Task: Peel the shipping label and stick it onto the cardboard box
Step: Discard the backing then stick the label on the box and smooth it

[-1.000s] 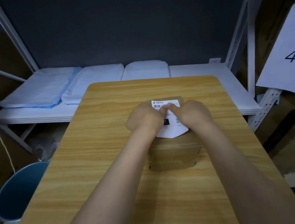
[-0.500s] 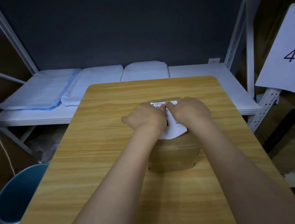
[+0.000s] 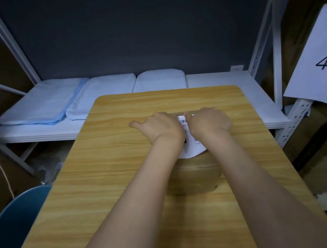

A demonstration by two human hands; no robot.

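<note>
A small brown cardboard box (image 3: 195, 175) stands on the wooden table (image 3: 106, 177), a little right of centre. A white shipping label (image 3: 191, 151) with a barcode lies on the box top, and its near edge curves over the box's front edge. My left hand (image 3: 159, 129) rests palm down on the label's left part, fingers spread out to the left. My right hand (image 3: 210, 123) presses on the label's right part, its thumb on the barcode strip. Both hands hide most of the label and the box top.
A white shelf (image 3: 216, 83) behind the table holds folded pale blue and white packets (image 3: 45, 105). A blue bin (image 3: 15, 220) stands on the floor at the left. At the right hangs a paper sign (image 3: 326, 60) marked 4-4, with cardboard boxes below it.
Both hands have moved apart from pinching the label's far edge and now lie flatter on it. The left hand has spread out to the left.
</note>
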